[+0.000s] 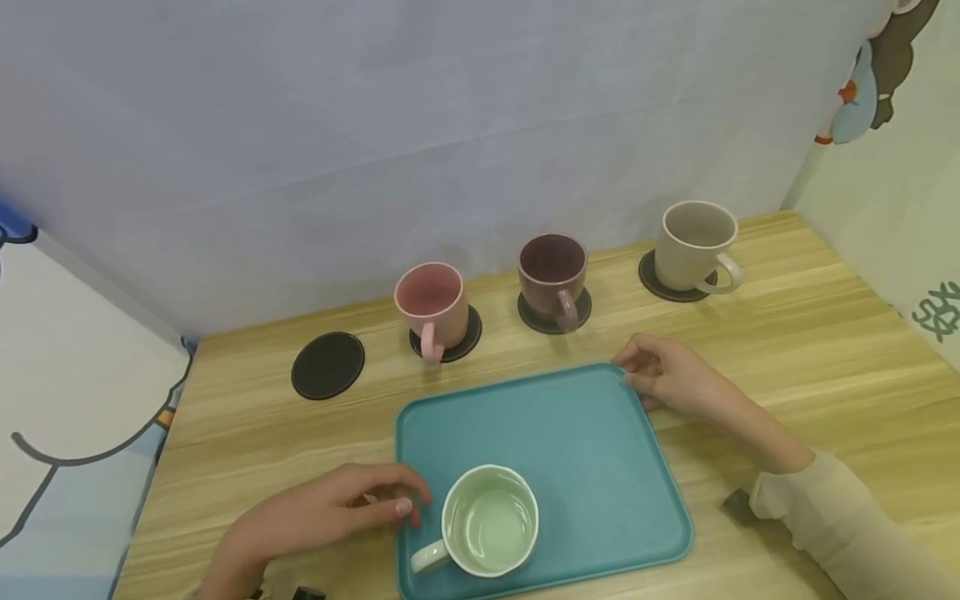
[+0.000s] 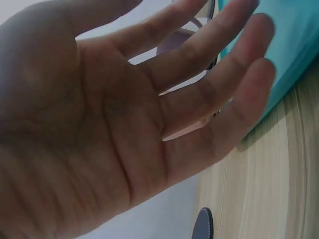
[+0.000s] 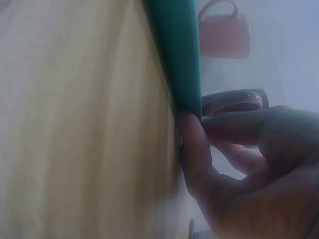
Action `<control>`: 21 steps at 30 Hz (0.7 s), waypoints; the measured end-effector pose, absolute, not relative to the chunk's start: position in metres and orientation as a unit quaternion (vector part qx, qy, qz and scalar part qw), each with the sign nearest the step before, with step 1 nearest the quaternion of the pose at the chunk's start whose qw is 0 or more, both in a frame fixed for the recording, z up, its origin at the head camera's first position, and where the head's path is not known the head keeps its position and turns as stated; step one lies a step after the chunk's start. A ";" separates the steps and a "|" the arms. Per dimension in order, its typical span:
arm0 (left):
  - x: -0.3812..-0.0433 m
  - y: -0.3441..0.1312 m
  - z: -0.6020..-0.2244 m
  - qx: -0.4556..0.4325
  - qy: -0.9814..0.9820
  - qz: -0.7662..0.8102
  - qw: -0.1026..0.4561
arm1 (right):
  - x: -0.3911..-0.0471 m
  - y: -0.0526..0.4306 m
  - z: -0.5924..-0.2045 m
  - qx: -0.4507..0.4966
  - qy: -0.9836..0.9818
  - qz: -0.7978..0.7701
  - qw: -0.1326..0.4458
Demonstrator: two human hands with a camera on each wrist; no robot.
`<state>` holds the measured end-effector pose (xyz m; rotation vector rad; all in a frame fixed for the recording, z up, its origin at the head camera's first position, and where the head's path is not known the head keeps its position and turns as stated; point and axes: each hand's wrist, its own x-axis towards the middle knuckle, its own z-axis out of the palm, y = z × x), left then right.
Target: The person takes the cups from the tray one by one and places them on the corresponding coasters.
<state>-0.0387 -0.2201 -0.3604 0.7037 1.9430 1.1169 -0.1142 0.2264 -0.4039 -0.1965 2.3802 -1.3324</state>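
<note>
A teal tray [image 1: 577,450] lies on the wooden table, with a pale green mug [image 1: 491,521] upright on its front left part, handle to the left. My left hand [image 1: 330,508] hovers at the tray's left edge beside the mug handle, fingers spread and loosely bent. Nothing is in its palm in the left wrist view. At the tray's far right corner, my right hand [image 1: 671,379] pinches the rim. In the right wrist view its thumb and a finger [image 3: 194,144] meet at the end of the tray [image 3: 182,59].
Along the back stand a pink mug [image 1: 431,304], a dark mauve mug [image 1: 553,271] and a beige mug [image 1: 693,246], each on a black coaster. A bare black coaster [image 1: 327,365] lies at left. Pale cloth walls [image 1: 450,108] enclose the table [image 1: 300,433].
</note>
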 end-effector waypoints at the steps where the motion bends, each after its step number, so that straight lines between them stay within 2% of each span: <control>1: -0.038 -0.220 -0.360 0.277 0.760 0.437 0.394 | -0.114 0.226 -0.404 -0.070 0.852 -0.478 0.202; 13: -0.031 -0.213 -0.359 0.308 0.697 0.424 0.490 | -0.116 0.227 -0.406 -0.066 0.851 -0.478 0.208; 21: -0.024 -0.203 -0.365 0.307 0.665 0.453 0.508 | -0.116 0.227 -0.405 -0.070 0.854 -0.475 0.202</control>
